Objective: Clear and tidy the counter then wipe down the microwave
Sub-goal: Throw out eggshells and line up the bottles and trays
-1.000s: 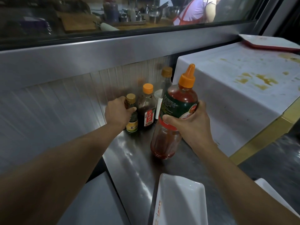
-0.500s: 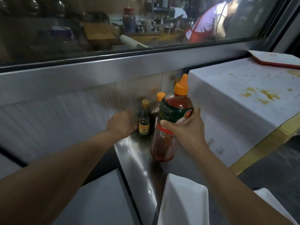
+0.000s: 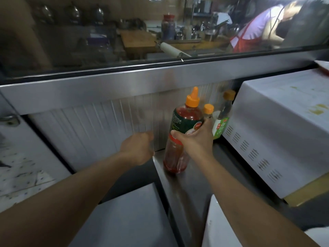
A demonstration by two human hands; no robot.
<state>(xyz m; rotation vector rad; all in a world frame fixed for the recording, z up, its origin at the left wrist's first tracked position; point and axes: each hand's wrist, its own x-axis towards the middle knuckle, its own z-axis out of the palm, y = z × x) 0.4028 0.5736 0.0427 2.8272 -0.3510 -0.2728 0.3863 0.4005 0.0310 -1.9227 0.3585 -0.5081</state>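
My right hand (image 3: 195, 141) grips a large red sauce bottle (image 3: 175, 154) with an orange nozzle cap, holding it round the middle. The bottle stands upright on the steel counter (image 3: 190, 191), close to the ribbed back wall. Just behind it are a small orange-capped bottle (image 3: 208, 110) and a tall dark bottle (image 3: 224, 113) with a brown cap and green label. My left hand (image 3: 138, 148) hovers left of the counter's edge and holds nothing. The white microwave (image 3: 277, 132) stands to the right, with yellow stains on its top.
A white rectangular tray (image 3: 218, 227) lies at the counter's near end. A lower grey surface (image 3: 124, 216) sits left of the counter. A red-rimmed tray (image 3: 323, 67) rests on the microwave. Behind the glass, a person in a red apron (image 3: 249, 34) works.
My left hand let go of the small yellow-labelled bottle and drew back to the left. My right hand brought the big sauce bottle closer to the back wall, in front of the other bottles.
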